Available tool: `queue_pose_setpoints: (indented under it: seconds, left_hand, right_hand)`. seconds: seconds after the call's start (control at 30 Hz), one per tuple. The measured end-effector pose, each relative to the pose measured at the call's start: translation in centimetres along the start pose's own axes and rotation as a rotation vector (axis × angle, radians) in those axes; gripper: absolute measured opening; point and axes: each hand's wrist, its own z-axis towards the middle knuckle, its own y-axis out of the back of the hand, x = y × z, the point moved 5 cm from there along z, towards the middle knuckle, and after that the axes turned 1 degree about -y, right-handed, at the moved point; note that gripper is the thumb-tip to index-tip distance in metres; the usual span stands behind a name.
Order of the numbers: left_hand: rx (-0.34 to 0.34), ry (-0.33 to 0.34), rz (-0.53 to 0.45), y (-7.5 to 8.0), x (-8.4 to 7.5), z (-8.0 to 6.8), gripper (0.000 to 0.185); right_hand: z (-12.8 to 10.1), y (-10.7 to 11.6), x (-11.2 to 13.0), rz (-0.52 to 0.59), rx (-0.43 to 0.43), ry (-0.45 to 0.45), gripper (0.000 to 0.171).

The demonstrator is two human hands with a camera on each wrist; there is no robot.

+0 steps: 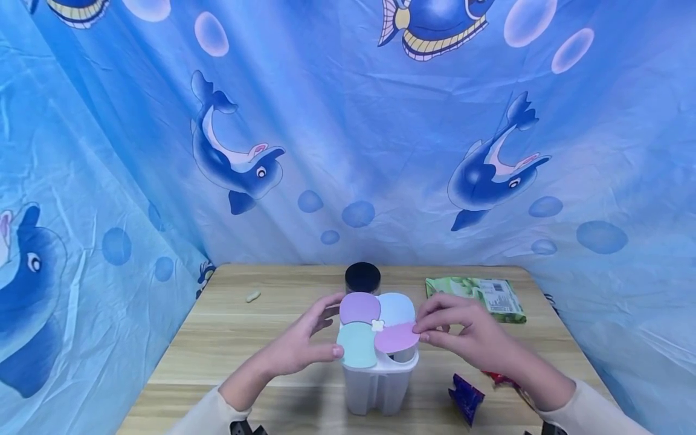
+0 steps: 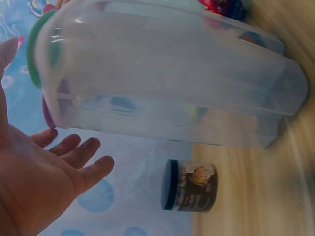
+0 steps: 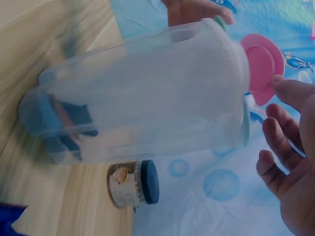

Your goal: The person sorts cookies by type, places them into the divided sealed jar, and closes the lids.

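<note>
A tall translucent storage container [image 1: 375,389] stands upright on the table, topped by purple [image 1: 360,308], pale blue [image 1: 397,309], mint green [image 1: 357,345] and pink lids. The pink lid [image 1: 397,338] is tilted up, with part of the opening below it exposed. My right hand [image 1: 470,329] pinches its outer edge between thumb and index finger. Round the left side of the top is my left hand [image 1: 299,341], fingers spread, thumb tip at the green lid's edge. Through the wall, dark and reddish pieces [image 3: 74,120] show at the container's bottom.
Behind the container stands a jar [image 2: 197,187] with a black cap. A green packet [image 1: 489,296] lies at the back right, a purple wrapped snack [image 1: 466,399] and a red wrapper [image 1: 497,379] at the front right. One small pale piece [image 1: 252,296] lies back left. A blue curtain [image 1: 348,121] surrounds the table.
</note>
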Motion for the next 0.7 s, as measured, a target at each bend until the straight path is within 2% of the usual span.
queue_pose_setpoints:
  seconds: [0.17, 0.27, 0.33, 0.43, 0.53, 0.7]
  left_hand:
    - [-0.001, -0.014, -0.035, -0.3, 0.6, 0.1, 0.093]
    - [-0.002, -0.012, -0.058, -0.4, 0.7, 0.1, 0.095]
    - [-0.003, -0.012, -0.061, -0.4, 0.8, 0.2, 0.095]
    - [0.001, -0.024, -0.058, -0.5, 0.8, 0.2, 0.095]
    - [0.004, -0.026, -0.057, -0.5, 0.8, 0.2, 0.094]
    - [0.005, -0.028, -0.053, -0.5, 0.7, 0.2, 0.096]
  right_hand:
    - [-1.1, -0.4, -0.2, -0.028, -0.035, 0.200, 0.039]
    - [-1.5, -0.7, -0.6, -0.024, -0.037, 0.226, 0.042]
    - [-1.8, -1.0, -0.6, -0.013, -0.026, 0.202, 0.040]
    - [-2.0, -1.2, -0.5, -0.003, -0.012, 0.088, 0.035]
    - [-2.0, -1.5, -0.4, -0.006, -0.016, -0.081, 0.036]
    - [-1.8, -2.3, -0.6, -0.022, -0.050, -0.348, 0.070]
